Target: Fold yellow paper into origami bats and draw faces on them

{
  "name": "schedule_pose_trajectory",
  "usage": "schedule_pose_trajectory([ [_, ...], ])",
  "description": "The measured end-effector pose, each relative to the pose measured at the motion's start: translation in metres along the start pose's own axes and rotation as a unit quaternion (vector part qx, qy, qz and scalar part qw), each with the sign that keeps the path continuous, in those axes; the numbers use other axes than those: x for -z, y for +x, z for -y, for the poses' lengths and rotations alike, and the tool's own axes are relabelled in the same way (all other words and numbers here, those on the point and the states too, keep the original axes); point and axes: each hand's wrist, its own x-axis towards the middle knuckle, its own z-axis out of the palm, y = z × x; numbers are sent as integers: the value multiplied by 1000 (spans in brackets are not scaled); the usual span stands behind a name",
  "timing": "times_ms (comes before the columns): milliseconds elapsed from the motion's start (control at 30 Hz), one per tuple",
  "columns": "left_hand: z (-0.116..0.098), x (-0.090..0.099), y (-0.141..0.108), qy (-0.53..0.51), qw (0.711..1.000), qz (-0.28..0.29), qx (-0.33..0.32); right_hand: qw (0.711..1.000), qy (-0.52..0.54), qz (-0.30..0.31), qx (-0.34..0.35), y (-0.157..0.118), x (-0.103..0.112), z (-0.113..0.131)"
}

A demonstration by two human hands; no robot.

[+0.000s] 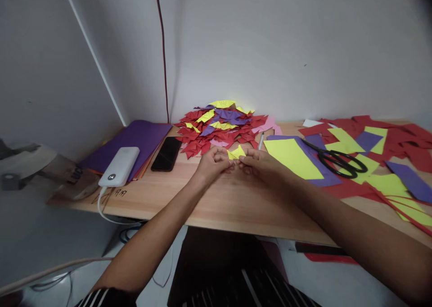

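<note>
A small folded piece of yellow paper (236,152) is held between my two hands, above the middle of the wooden table. My left hand (215,162) pinches its left side with thumb and fingers. From the right, my right hand (255,161) grips the other side with its fingers closed. Just behind the hands lies a heap of folded paper pieces (219,124) in red, yellow, purple and pink. A white pen (261,141) rests beyond my right hand, beside sheets of yellow paper (293,158) and purple paper (332,179).
Black-handled scissors (340,163) lie on the right among red, yellow and purple paper scraps (384,181). To the left are a black phone (166,154), a white power bank (119,166) with a cable, and purple sheets (145,133). A plastic bag (72,176) hangs at the table's left end.
</note>
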Motion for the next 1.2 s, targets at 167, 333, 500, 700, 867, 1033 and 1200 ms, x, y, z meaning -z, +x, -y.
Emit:
schedule_pose_trajectory([
  [167,-2,2,1,-16,999,-34,-15,999,31,-20,-26,-1,-1,2],
  [333,-8,5,0,-11,997,-75,-21,998,47,-30,-32,-1,2,2],
  [500,-11,7,2,9,995,-97,-14,997,50,-40,-37,-1,2,2],
  [700,-16,9,-1,29,991,-118,-53,995,59,-50,-55,0,4,3],
  [867,-15,5,-1,53,991,-107,-56,994,75,-45,-68,-3,-2,7],
  [1033,-7,1,1,67,994,-29,-84,995,65,-22,-68,-5,-10,8],
  [1200,-2,3,1,25,999,0,-40,999,20,0,-44,-5,-8,5],
])
